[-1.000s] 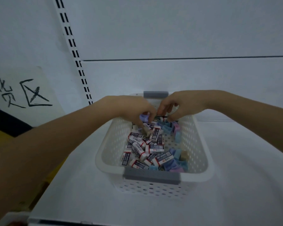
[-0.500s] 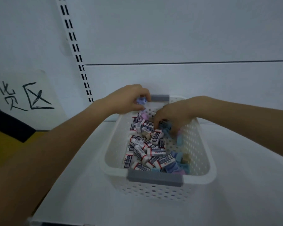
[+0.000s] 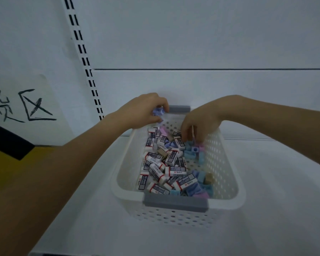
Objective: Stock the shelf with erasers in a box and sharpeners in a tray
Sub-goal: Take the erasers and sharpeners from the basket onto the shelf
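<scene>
- Since the basket (image 3: 237,174) is parked with its far end close up to the back panel (image 3: 211,43), hardly any room is left behind it. Whether the two actually touch can't be told.
- Open shelf (image 3: 275,200) is seen to the basket's right and in front of it, with a narrower strip on its left.
- Both grey handles are in view: the near handle (image 3: 175,201) faces the camera, and the far handle (image 3: 179,108) is partly covered by the left hand.
- A slotted upright (image 3: 81,45) runs down the panel left of the basket, and a paper sign (image 3: 26,108) with handwritten characters is stuck further left.
- Erasers (image 3: 175,169) in white-and-dark sleeves are piled along the basket's left side and middle. Pastel sharpeners (image 3: 189,154) are lumped along the right wall and in the near right corner.
- The left hand (image 3: 146,109) is held above the far left corner, right by the rim. Its fingers (image 3: 163,105) are curled round a few purple sharpeners (image 3: 158,113), which are lifted clear of the pile.
- The right hand (image 3: 201,121) is reached in at the far right, with its fingers (image 3: 187,132) pointed down and bunched together. The tips are buried among the blue sharpeners and erasers, so whether anything is pinched can't be told.
</scene>
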`<state>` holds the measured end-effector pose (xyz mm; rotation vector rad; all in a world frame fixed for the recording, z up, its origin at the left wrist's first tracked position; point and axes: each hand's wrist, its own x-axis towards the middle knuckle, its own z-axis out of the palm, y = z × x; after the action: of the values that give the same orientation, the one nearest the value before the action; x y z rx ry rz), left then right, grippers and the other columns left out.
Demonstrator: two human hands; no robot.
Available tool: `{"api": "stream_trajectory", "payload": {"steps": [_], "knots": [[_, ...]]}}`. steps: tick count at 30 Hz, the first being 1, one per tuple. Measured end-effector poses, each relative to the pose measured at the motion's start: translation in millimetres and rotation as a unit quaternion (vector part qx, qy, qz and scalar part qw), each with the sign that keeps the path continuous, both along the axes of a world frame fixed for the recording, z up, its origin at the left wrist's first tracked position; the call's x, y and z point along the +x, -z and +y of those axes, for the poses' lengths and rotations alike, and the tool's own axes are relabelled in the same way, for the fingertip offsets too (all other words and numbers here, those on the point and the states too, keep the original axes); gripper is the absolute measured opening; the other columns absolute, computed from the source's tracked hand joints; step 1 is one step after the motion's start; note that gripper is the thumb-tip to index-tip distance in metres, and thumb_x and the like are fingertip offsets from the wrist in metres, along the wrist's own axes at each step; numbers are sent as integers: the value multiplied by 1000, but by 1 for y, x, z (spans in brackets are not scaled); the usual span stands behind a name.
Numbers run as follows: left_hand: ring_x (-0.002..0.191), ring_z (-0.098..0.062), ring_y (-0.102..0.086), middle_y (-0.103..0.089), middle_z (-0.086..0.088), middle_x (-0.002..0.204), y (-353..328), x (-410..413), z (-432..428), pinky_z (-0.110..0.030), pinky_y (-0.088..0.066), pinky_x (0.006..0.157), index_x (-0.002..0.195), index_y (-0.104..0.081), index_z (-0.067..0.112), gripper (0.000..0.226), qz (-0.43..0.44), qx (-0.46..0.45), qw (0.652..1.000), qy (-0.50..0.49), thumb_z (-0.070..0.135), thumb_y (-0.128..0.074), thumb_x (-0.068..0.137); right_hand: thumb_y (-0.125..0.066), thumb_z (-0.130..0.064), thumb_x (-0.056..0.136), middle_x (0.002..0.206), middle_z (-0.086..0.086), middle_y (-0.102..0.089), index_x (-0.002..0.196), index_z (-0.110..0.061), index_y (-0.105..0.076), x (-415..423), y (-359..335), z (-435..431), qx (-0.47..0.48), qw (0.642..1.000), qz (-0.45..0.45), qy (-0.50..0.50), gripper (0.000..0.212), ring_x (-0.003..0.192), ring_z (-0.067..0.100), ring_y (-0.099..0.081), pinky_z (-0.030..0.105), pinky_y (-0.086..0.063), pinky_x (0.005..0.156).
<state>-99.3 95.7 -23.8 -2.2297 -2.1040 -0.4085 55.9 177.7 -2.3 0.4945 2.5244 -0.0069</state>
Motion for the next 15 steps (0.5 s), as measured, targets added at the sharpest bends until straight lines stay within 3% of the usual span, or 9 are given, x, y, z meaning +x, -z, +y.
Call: {"api": "stream_trajectory", "payload": {"steps": [4,6,9,11,13,15], "knots": [[80,-11,-43,-44,2,99,1,0,0,-22,-31,72,109,-57,17,26,-5,1,1000,-1,20,-64,85,-64,-16,83,139,-1,-42,137,-28,-37,-4,7,0,-24,1000,-7,8,61,107,6,-43,20,-35,82],[80,-11,-44,-45,1,100,1,1,0,-23,-31,72,109,-58,17,26,-5,1,1000,0,19,-64,85,-68,-19,80,133,3,-46,136,-26,-36,-6,14,1,-12,1000,-5,10,64,111,15,-47,25,-40,84],[81,-12,-44,-45,0,100,0,0,0,-23,-32,73,110,-57,17,26,-5,-2,1000,0,19,-64,85,-70,-22,78,103,1,-50,110,-17,-46,-6,20,2,17,999,42,-3,40,85,16,-47,23,-39,61],[81,-12,-44,-45,0,100,0,0,0,-23,-32,73,110,-57,17,27,-2,-3,1000,0,20,-64,85,-66,-15,79,99,-5,-51,101,-16,-52,-5,17,4,-49,996,78,-4,26,78,7,-49,12,-39,57],[81,-12,-44,-45,1,100,1,0,0,-23,-32,73,110,-57,17,27,-1,-2,1000,-1,20,-65,84,-60,-5,82,105,-10,-52,106,-19,-57,-5,11,3,-124,988,87,11,28,84,0,-53,9,-45,68],[80,-12,-43,-45,1,99,1,0,1,-22,-32,73,109,-58,17,26,-5,-1,1000,-2,19,-65,84,-57,-1,81,114,-9,-53,109,-22,-57,-4,10,3,-148,985,87,18,34,98,9,-58,28,-53,83]]}}
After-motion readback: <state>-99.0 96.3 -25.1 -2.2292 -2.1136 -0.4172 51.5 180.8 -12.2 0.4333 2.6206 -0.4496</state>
